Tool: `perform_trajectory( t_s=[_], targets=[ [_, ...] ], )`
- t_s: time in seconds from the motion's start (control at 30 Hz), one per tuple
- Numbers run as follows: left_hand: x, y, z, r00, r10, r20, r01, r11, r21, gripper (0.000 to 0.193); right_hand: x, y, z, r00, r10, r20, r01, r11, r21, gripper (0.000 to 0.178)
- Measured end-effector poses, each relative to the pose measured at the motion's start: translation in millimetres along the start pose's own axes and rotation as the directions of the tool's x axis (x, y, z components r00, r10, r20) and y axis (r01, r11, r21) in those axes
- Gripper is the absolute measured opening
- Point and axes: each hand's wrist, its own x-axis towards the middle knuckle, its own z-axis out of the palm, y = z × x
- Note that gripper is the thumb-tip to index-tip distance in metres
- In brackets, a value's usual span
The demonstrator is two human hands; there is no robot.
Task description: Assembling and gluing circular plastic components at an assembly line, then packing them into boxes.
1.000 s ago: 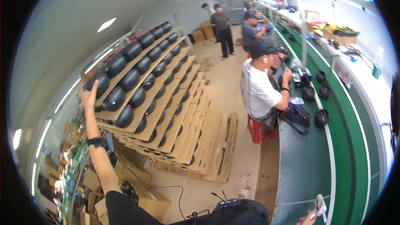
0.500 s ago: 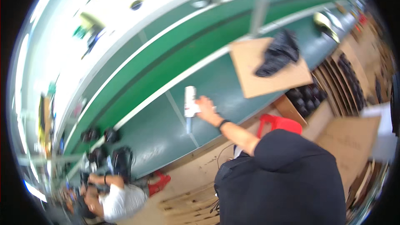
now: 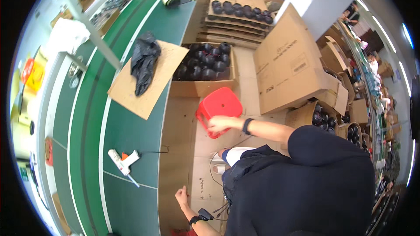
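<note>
On the green worktop lies a white glue gun [image 3: 121,164] with an orange trigger, and neither hand touches it. My right hand [image 3: 218,123] is over the near side of a red plastic stool [image 3: 223,104]. Its fingers are smeared by motion, so whether they grip the stool does not show. Low down, just off the worktop's edge, my left hand [image 3: 182,195] is curled with nothing visible in it. Both wrists wear black bands.
A cardboard sheet [image 3: 164,72] under a crumpled black bag [image 3: 145,61] lies on the worktop [image 3: 131,131]. Beyond the stool stands an open carton [image 3: 199,88] of round black parts. A large cardboard carton [image 3: 284,61] leans to the right. Cables [image 3: 220,212] trail near my feet.
My right hand has left the glue gun and is now over the stool. My view has turned toward the right, and my left hand has come into sight.
</note>
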Motion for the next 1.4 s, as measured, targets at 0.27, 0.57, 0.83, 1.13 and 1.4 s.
perform_trajectory(
  t_s=[0.27, 0.57, 0.83, 1.13, 1.4],
  targets=[
    [-13.0, 86.2, 151.7, 0.93, 0.13, 0.345, -0.253, 0.907, 0.338, 0.021, -267.3, 208.7, 37.3, 0.493, 0.836, -0.24, -0.648, 0.538, 0.539, 0.017],
    [-0.9, 67.1, 199.0, 0.775, -0.555, 0.302, 0.137, 0.614, 0.777, 0.02, -402.3, 305.4, 87.7, 0.497, 0.841, 0.213, -0.602, 0.158, 0.783, 0.025],
    [-11.5, 197.6, 360.4, 0.959, -0.164, 0.231, 0.033, 0.876, 0.482, 0.031, -346.7, 452.6, -16.9, 0.6, 0.799, -0.04, -0.329, 0.292, 0.898, 0.023],
    [13.0, 383.1, 535.2, 0.83, 0.039, 0.557, -0.449, 0.639, 0.624, 0.031, -319.0, 487.6, -146.8, 0.617, 0.763, -0.193, -0.052, 0.285, 0.957, 0.023],
    [37.4, 390.3, 549.8, 0.831, 0.07, 0.552, -0.494, 0.551, 0.673, 0.032, -352.4, 505.4, -122.2, 0.688, 0.725, -0.032, -0.219, 0.25, 0.943, 0.026]
  ],
)
